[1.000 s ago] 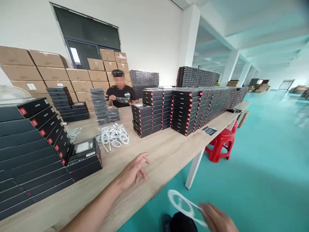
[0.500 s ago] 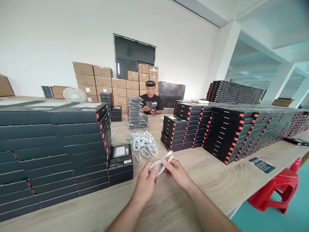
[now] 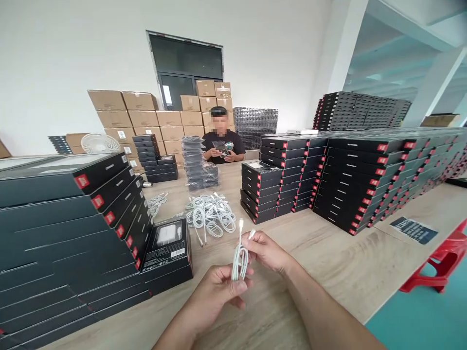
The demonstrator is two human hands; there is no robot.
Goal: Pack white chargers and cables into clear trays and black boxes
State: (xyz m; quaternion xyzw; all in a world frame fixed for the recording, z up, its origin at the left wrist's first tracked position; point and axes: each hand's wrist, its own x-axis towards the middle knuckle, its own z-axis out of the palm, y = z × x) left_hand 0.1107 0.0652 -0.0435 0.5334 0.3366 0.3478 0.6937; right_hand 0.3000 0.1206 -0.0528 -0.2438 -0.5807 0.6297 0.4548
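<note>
A coiled white charging cable (image 3: 239, 265) is held upright between my two hands above the table. The thumb and fingers of my left hand (image 3: 222, 287) grip the lower end of the coil. My right hand (image 3: 264, 250) pinches the upper part, close to the two plug ends that stick up. Beyond my hands lies a tangled pile of white cables (image 3: 211, 214). A black box (image 3: 170, 240) with a charger pictured on its lid sits left of my hands.
Stacked black boxes rise at the left (image 3: 65, 228) and right (image 3: 339, 184) of the wooden table (image 3: 277, 301). Bagged items (image 3: 193, 163) are piled beyond the cables. Across the table a person (image 3: 222, 141) handles a dark package. A red stool (image 3: 434, 262) stands at the right edge.
The coil has turned from lying slanted to upright. My left hand has shifted down to its lower end, while my right hand stays near the plugs. The view has moved slightly.
</note>
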